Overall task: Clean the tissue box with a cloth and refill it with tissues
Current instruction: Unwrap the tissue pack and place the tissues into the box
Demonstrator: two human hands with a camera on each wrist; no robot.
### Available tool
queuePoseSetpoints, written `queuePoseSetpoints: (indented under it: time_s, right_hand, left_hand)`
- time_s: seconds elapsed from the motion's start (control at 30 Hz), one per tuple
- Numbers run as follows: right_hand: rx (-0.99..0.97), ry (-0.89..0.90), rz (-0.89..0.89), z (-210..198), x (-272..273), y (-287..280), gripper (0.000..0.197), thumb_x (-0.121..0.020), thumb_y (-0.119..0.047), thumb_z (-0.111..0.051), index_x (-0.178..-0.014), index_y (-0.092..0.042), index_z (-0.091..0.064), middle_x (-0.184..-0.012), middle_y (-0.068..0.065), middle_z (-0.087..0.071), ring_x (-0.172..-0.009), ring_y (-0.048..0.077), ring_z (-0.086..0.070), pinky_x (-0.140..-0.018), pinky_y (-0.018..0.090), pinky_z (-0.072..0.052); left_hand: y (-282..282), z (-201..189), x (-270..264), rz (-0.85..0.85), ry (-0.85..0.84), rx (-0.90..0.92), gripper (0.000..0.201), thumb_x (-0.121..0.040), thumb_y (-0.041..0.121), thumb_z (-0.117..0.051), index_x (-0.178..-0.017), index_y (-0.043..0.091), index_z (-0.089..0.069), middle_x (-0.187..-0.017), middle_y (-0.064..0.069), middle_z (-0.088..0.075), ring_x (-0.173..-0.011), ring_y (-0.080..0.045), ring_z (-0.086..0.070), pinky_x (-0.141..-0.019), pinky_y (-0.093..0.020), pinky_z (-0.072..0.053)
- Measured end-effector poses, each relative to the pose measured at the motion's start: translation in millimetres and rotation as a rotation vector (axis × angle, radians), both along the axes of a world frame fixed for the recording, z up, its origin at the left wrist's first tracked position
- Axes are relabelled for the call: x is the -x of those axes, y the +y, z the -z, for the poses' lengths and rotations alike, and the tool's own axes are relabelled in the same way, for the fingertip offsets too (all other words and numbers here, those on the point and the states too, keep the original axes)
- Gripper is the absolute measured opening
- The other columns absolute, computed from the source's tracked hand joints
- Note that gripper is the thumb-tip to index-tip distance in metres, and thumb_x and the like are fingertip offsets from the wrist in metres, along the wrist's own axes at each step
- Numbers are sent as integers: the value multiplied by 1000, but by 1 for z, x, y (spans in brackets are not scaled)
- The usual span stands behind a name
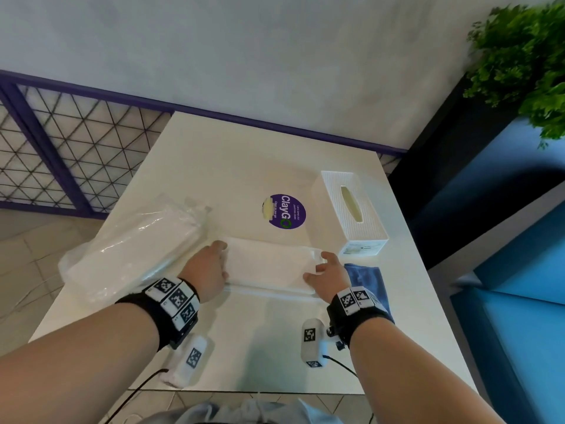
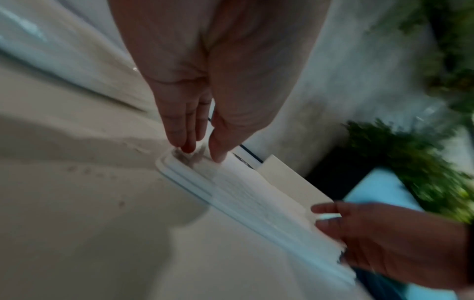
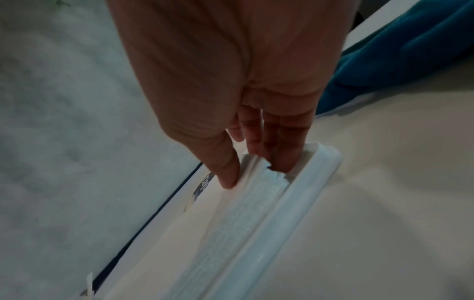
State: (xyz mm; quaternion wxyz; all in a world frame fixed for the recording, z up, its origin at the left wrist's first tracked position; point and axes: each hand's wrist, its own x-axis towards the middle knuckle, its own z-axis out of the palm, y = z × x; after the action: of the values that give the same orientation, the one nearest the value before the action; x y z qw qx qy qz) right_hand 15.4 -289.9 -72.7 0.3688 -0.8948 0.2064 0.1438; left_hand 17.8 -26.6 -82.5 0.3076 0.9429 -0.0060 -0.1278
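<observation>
A stack of white tissues [image 1: 269, 264] [image 2: 246, 194] [image 3: 238, 223] lies in the tissue box's low white base tray [image 1: 275, 291] [image 2: 184, 182] [image 3: 295, 192] at mid-table. My left hand [image 1: 223, 260] [image 2: 202, 152] touches the stack's left end with straight fingers and thumb tip. At the right end, my right hand [image 1: 318, 266] [image 3: 256, 172] pinches the stack, thumb on its far side, fingers inside the tray. The ribbed white box cover [image 1: 348, 206] with its slot stands apart at the right. Under my right wrist lies the blue cloth [image 1: 367, 280] [image 3: 397, 50].
A clear plastic bag of tissues [image 1: 134, 249] lies at the table's left edge. A purple round sticker [image 1: 286, 211] marks the tabletop behind the tray. A blue seat [image 1: 519, 240] and a green plant [image 1: 526, 56] are to the right, a grid fence at the left.
</observation>
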Motion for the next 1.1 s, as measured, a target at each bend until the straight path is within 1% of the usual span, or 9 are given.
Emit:
queuePoseSetpoints:
  time_s: [0.07,0.2,0.33,0.4,0.53,0.7,0.97,1.03,1.1]
  right_hand:
    - [20,-6,7,2,6,-4,69,-83,-22,-66,-143,-16,-31,-127,6,-59,-110,24,-60,-90,39,-54]
    - [16,52,-13,-6,19,-9,63,-87,-21,-63,-141,-14,-33,-117,4,-61,-95,22,-60,-56,22,-51]
    - [137,-100,-86,-35,10,13,50,-87,-22,-61,-134,-18,-44,-128,6,-57,-112,22,-57,-86,27,-47]
    - [127,-143,-197,-51,-4,42,44,-89,-25,-60,-131,-18,-49,-126,2,-57,-111,19,-57,-91,27,-43]
    - [23,-141,-439,-64,-28,123,38,-94,-28,-51,-131,-18,-52,-130,1,-56,-113,18,-57,-98,29,-44]
    - [-53,-239,-561,-63,-42,202,38,-100,-17,-36,-135,-15,-51,-142,5,-49,-128,21,-48,-106,25,-35]
    - [182,20,-671,-34,-52,243,40,-98,-21,-39,-132,-5,-53,-142,10,-50,-129,26,-47,-104,28,-36]
    - [231,52,-706,-32,-53,250,39,-96,-27,-42,-118,-2,-61,-129,13,-59,-119,30,-53,-93,29,-41]
    - [261,64,-729,-30,-53,256,31,-94,-27,-46,-82,-6,-65,-91,12,-65,-92,31,-59,-68,25,-42]
  left_hand:
    - [2,1,9,61,23,-22,56,-86,11,-57,-138,15,-35,-113,-7,-58,-97,-19,-59,-84,-26,-46]
    - [7,-4,24,134,56,23,55,-86,15,-60,-136,19,-39,-118,-3,-56,-97,-15,-59,-88,-29,-47]
    - [33,-31,28,57,-305,-101,65,-81,33,-67,-139,25,-40,-140,0,-40,-123,-22,-43,-102,-34,-35]
    - [58,-41,23,-84,-333,-318,100,-67,56,-71,-148,31,-18,-152,-5,-22,-137,-28,-24,-107,-46,-25]
    - [115,-34,16,-218,48,-529,144,-47,81,-67,-138,38,36,-158,-14,17,-144,-37,12,-111,-63,-2]
    - [148,-7,40,-175,87,-469,142,-44,79,-64,-134,42,39,-150,-10,-24,-136,-30,-30,-109,-59,-21]
    - [167,23,81,-142,-149,-476,128,-51,89,-46,-139,41,33,-136,-6,-34,-127,-25,-34,-104,-49,-23]
    - [168,26,82,-142,-179,-460,127,-50,88,-47,-139,43,31,-135,-6,-36,-126,-25,-34,-103,-49,-24]
    - [169,28,83,-146,-226,-437,128,-50,88,-49,-141,43,28,-132,-7,-39,-123,-25,-37,-101,-49,-25]
